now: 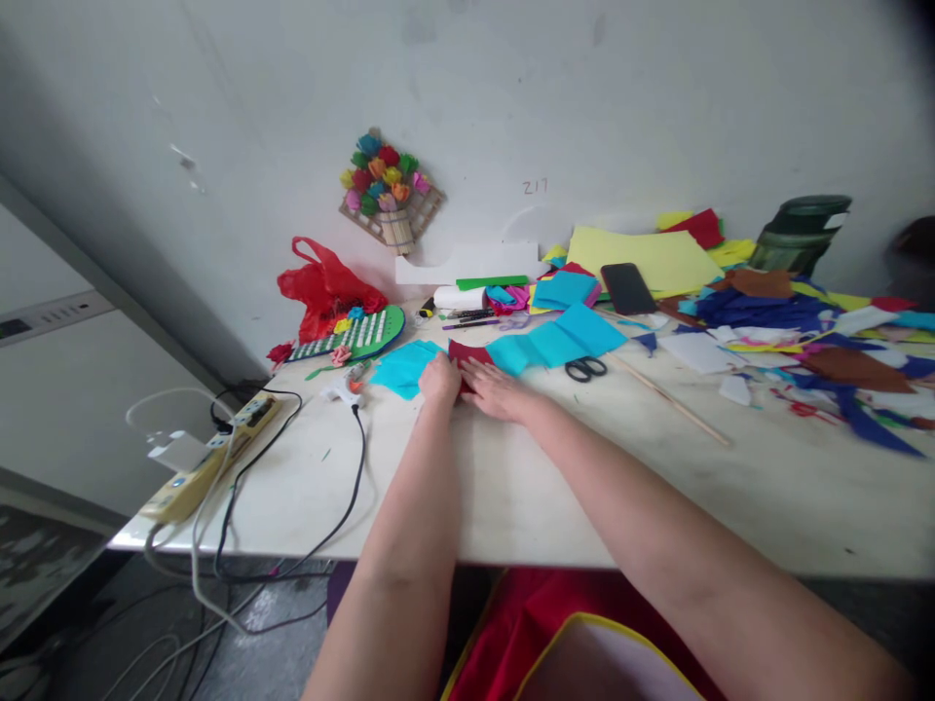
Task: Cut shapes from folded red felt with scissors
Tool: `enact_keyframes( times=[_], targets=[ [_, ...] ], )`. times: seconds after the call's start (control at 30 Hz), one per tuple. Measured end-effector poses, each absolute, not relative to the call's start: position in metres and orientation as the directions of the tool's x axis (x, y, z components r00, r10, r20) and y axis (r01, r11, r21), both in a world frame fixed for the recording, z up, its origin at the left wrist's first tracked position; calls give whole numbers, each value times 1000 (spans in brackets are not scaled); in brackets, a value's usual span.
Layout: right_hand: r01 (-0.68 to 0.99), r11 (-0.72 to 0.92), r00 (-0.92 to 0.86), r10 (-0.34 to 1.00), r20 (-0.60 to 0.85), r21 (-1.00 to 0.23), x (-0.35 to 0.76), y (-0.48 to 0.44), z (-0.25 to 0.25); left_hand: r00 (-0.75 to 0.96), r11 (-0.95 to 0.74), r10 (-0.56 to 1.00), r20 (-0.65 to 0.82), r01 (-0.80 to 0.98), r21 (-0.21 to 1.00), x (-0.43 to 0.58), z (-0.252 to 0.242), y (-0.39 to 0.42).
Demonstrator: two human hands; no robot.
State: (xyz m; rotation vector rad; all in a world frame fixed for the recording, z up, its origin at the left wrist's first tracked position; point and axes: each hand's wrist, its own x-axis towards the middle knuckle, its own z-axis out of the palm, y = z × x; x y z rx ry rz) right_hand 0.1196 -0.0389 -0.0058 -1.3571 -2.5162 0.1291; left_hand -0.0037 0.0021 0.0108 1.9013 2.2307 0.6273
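A dark red piece of paper (469,352) lies on the table between my hands. My left hand (439,380) is closed at its left edge, with the fingertips partly hidden. Flat across the red paper rests my right hand (498,391), its fingers stretched out. Beside my left hand is a stack of light blue paper (403,370). A longer creased strip of light blue paper (555,341) runs off to the right behind my right hand. Black-handled scissors (585,369) lie just right of that hand.
A glue gun (345,387) with its cord lies left, near a power strip (211,458). A wooden stick (668,399), a phone (626,288), coloured scraps (774,312) and a dark bottle (800,237) are to the right. A red plastic bag (325,287) sits at the back left.
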Motion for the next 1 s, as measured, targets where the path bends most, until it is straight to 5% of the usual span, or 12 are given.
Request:
enact_keyframes(
  times=[0.17,0.67,1.0],
  targets=[
    [875,436,-443,896,12,-211,124,-42,-4,-193,126,973,128,904,408,-9,12,2],
    [905,374,-389,920,-40,-205,130,-41,-3,-170,114,984,47,816,567,-21,15,9],
    [894,403,-418,908,-39,-195,123,-48,1,-143,102,989,31,828,551,-27,12,15]
  ],
)
